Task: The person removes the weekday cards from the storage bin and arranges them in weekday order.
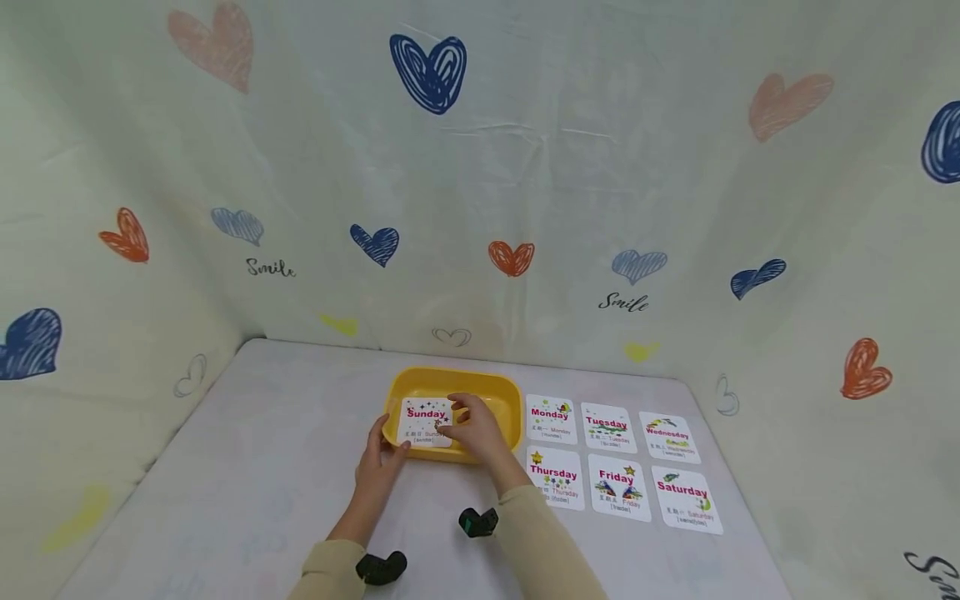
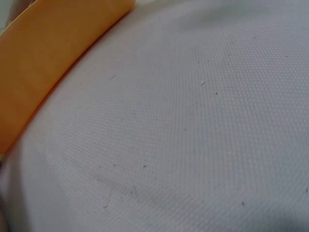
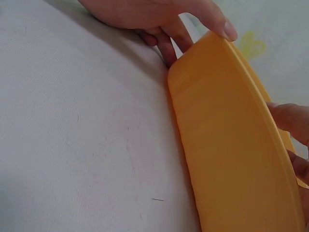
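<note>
A yellow plastic tray (image 1: 487, 385) stands on the table, with a white "Sunday" card (image 1: 423, 422) at its left end, face up. At the tray's front left corner is my left hand (image 1: 377, 468); its thumb lies on the rim and its other fingers go round the outside, as the right wrist view also shows. My right hand (image 1: 478, 427) reaches over the front rim and pinches the card's right side, thumb on the printed face. Whether the card touches the tray's floor I cannot tell. The left wrist view shows mostly tabletop and the tray's outer wall (image 2: 48, 53).
Right of the tray, two rows of day cards lie face up: Monday (image 1: 551, 419), Tuesday (image 1: 609, 428) and Wednesday (image 1: 670, 437) behind, Thursday (image 1: 556, 478), Friday (image 1: 618, 487) and Saturday (image 1: 686, 498) in front. A heart-printed curtain (image 1: 562, 192) surrounds the white table (image 1: 247, 467).
</note>
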A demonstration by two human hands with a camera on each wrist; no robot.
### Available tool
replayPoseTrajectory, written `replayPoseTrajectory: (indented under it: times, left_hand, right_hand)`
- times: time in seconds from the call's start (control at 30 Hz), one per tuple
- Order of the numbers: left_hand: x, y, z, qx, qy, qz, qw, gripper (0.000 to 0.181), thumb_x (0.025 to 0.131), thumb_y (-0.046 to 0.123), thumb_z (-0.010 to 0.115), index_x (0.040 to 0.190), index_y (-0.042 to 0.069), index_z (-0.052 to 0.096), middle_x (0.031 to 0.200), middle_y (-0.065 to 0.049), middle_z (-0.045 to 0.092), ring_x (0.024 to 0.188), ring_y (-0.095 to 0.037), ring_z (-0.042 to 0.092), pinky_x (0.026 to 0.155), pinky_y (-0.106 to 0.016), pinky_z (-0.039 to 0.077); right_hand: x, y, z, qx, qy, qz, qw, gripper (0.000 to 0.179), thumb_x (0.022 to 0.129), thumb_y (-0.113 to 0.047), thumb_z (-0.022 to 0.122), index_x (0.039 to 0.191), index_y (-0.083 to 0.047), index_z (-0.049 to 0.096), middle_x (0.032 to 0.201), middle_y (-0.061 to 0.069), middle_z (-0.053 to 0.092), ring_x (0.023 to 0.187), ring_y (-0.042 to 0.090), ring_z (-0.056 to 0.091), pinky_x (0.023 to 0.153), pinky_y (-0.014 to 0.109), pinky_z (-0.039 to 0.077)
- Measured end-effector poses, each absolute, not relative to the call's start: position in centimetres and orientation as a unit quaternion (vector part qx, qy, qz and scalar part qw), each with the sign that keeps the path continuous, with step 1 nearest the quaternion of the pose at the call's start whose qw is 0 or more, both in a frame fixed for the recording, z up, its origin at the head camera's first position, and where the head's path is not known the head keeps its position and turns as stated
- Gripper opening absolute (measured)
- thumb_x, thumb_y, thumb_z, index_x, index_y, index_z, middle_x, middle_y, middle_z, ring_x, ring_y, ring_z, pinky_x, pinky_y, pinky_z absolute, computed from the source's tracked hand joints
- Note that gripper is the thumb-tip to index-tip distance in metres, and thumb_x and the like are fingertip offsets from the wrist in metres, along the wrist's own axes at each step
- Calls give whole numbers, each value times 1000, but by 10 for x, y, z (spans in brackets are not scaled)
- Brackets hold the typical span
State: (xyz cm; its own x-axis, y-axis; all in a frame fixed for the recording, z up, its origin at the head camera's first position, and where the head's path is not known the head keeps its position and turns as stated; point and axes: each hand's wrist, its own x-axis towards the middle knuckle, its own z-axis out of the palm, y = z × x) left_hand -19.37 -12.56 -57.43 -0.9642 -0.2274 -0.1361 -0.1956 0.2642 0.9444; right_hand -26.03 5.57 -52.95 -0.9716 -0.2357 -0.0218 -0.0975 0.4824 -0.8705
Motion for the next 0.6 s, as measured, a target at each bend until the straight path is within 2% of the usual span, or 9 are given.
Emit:
replayPoseTrajectory:
  times: [0.13, 0.43, 0.6]
  left_hand:
    - [-193, -125, -573, 134, -793, -594, 13, 70, 97, 31, 60, 154, 23, 21, 151, -16, 34, 137, -35, 30, 109, -63, 20]
    - [-189, -123, -574, 121, -804, -581, 28, 70, 96, 26, 61, 153, 19, 22, 145, -19, 41, 132, -36, 36, 108, -64, 21]
    - [-190, -123, -573, 126, -806, -578, 24, 70, 97, 29, 61, 154, 20, 21, 149, -19, 36, 136, -37, 32, 109, -65, 19]
  right_hand:
    - [-262, 52, -531, -101, 869, -477, 81, 59, 80, -21, 82, 132, -12, 57, 118, 6, 59, 97, 21, 53, 81, 32, 51]
    - [-271, 51, -541, -65, 847, -512, 125, 63, 79, -20, 82, 135, -10, 54, 119, 6, 57, 101, 23, 52, 91, 38, 49]
    - [-284, 51, -548, -56, 844, -517, 130, 63, 78, -21, 83, 133, -11, 54, 117, 5, 56, 100, 22, 52, 91, 38, 48]
